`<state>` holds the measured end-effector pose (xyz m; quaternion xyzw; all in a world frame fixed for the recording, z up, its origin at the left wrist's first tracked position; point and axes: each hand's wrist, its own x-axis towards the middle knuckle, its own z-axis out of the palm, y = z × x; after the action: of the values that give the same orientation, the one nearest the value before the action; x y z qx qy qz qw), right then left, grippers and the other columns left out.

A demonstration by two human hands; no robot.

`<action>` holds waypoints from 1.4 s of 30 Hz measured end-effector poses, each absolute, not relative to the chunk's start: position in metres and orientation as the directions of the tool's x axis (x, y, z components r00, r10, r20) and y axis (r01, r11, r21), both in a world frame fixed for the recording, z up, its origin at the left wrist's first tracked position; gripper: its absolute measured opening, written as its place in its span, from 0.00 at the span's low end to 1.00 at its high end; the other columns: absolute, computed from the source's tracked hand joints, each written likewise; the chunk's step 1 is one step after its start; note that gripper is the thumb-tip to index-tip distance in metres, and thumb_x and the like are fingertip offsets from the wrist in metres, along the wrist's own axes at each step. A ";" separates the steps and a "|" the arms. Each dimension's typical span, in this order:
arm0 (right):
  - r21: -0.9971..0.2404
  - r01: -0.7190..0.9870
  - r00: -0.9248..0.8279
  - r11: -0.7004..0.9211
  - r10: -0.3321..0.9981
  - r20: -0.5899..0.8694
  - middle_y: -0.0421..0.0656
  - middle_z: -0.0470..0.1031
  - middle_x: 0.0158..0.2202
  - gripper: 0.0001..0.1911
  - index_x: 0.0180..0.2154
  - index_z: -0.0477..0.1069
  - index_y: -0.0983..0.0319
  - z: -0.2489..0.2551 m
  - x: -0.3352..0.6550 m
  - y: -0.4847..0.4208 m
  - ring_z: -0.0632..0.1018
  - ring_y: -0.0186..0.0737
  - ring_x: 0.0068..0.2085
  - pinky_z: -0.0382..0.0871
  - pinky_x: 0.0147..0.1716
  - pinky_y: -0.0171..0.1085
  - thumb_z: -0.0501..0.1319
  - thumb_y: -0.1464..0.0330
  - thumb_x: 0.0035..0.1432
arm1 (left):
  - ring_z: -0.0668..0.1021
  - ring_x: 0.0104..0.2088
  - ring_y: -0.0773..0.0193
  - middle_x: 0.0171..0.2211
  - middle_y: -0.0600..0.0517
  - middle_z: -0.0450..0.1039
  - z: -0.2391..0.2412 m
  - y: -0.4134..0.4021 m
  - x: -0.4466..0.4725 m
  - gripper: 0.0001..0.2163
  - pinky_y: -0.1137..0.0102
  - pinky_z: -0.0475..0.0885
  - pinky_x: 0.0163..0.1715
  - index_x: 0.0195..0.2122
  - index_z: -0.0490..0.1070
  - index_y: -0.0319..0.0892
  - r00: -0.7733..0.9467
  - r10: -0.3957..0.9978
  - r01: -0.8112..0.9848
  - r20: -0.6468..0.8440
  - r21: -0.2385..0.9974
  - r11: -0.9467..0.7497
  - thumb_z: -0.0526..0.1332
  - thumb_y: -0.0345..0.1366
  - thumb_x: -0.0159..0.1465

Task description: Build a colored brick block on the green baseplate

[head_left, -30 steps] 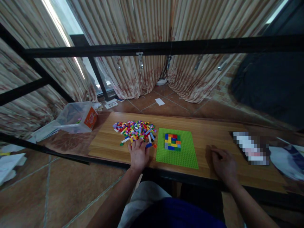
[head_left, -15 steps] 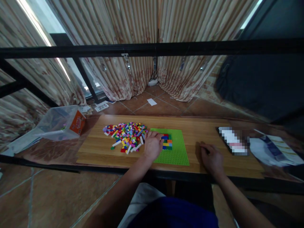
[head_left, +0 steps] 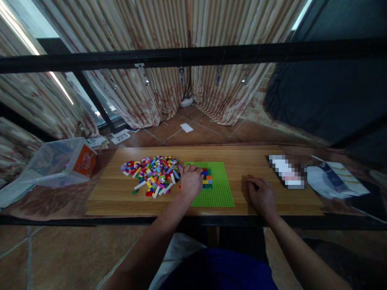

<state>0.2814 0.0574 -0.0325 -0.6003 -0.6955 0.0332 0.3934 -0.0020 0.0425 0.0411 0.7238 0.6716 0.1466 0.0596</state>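
Observation:
A green baseplate (head_left: pixel 220 195) lies on the wooden table (head_left: pixel 272 155) with a small block of coloured bricks (head_left: pixel 207 178) built on it. My left hand (head_left: pixel 191 181) rests over the plate's left part, fingers curled and touching the built bricks; whether it holds a brick is hidden. A heap of loose coloured bricks (head_left: pixel 151 173) lies just left of that hand. To the right of the plate, my right hand (head_left: pixel 261 194) lies on the bare wood with fingers loosely curled and nothing visible in them.
A clear plastic tub (head_left: pixel 51 163) with an orange label lies on its side at the table's left end. A blurred-out flat object (head_left: pixel 286 171) and papers (head_left: pixel 332 179) lie at the right. A black metal bar (head_left: pixel 193 54) crosses overhead; curtains hang behind.
My left hand has moved from the near edge of the loose brick heap rightward onto the baseplate's built bricks. The right hand has stayed on the wood. The camera has shifted.

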 end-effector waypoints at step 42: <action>-0.519 0.819 0.053 0.244 0.869 0.492 0.49 0.76 0.35 0.13 0.33 0.77 0.62 -0.032 0.280 0.058 0.74 0.47 0.38 0.69 0.42 0.46 0.55 0.65 0.58 | 0.70 0.47 0.51 0.40 0.44 0.73 0.054 0.051 0.009 0.12 0.50 0.59 0.52 0.38 0.76 0.41 0.260 0.961 0.962 0.096 0.065 -0.267 0.53 0.27 0.64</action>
<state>0.2798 0.0576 -0.0319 -0.6140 -0.6873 0.0321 0.3867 0.0086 0.0513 0.0539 0.7938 0.6054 0.0580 -0.0033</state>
